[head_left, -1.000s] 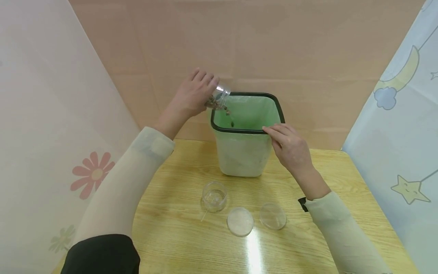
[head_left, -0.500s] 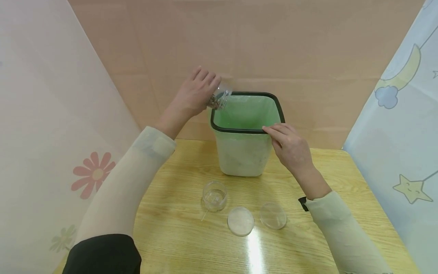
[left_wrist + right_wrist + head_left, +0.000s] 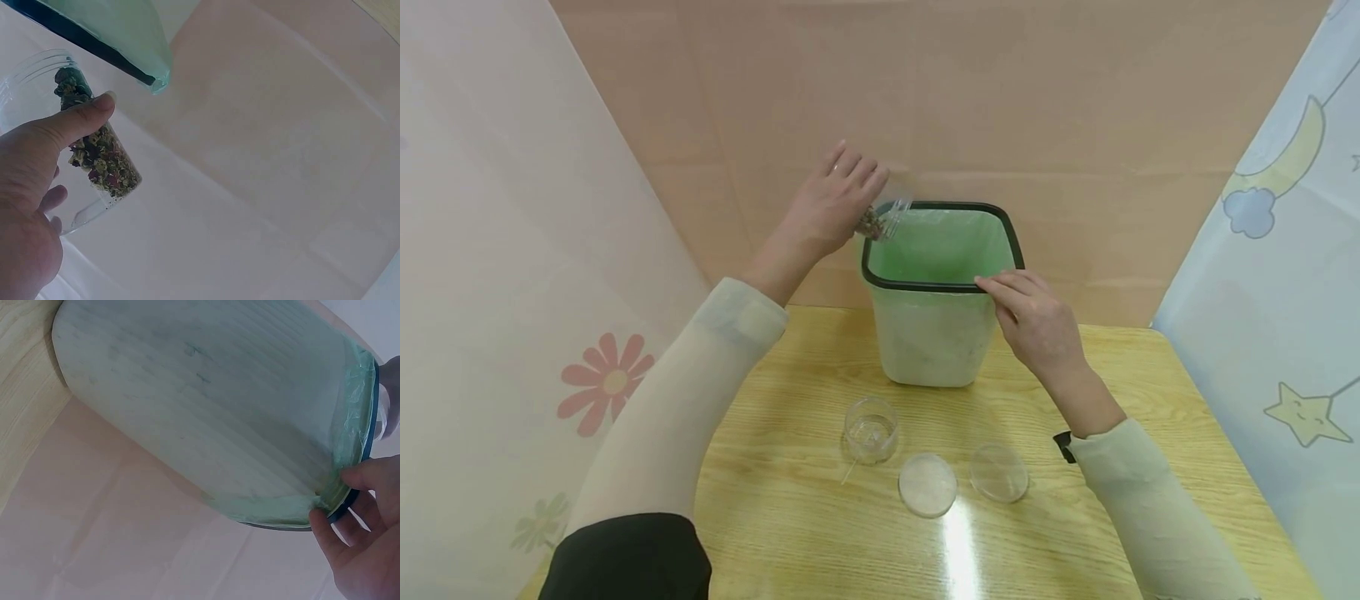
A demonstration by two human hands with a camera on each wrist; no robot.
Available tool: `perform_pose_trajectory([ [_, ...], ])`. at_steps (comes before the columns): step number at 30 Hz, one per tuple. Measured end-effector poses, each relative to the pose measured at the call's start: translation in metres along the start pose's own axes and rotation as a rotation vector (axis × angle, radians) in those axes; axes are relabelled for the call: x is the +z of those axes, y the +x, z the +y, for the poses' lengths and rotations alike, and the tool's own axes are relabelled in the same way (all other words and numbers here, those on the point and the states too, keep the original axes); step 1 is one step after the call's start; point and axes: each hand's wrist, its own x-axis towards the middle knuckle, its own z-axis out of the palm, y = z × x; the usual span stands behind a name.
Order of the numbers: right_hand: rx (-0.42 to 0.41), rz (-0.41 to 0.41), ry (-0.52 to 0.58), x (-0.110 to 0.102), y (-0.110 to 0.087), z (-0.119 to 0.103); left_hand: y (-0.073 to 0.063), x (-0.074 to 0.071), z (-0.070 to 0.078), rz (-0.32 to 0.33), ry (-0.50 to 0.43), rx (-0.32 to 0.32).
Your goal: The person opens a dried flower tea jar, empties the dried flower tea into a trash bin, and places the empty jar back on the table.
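My left hand [image 3: 831,204] grips a clear jar [image 3: 893,218], tilted on its side with its mouth over the left rim of the bin. In the left wrist view, dried herb or flower bits [image 3: 103,162] lie along the jar's lower wall, my thumb across it. The pale bin [image 3: 932,337] stands upright, with a green bag [image 3: 955,237] lining it and a black rim [image 3: 943,205]. At its front right corner my right hand [image 3: 1037,321] pinches the rim; thumb and fingers show on it in the right wrist view. The bin's bottom is hidden.
On the wooden table [image 3: 775,517], in front of the bin, stands a clear round container [image 3: 871,433] with a thin stick-like piece beside it. Two clear round discs, a frosted one [image 3: 927,485] and a clearer one [image 3: 998,473], lie to its right. A papered wall [image 3: 1075,125] rises behind.
One second ago bits were falling from the jar into the bin; now none are seen falling. My left hand and the jar have shifted slightly right. The right hand stays put.
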Motion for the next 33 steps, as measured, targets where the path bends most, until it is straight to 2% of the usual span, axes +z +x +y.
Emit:
perform_pose_trajectory([
  [14, 0.009, -0.001, 0.004, -0.0014, -0.0012, -0.0035, 0.0003, -0.0003, 0.0035, -0.004, 0.048, 0.006],
  [33, 0.011, -0.005, -0.003, 0.0000, -0.0017, -0.0026, 0.0055, -0.0014, 0.0022, 0.013, 0.050, 0.036],
])
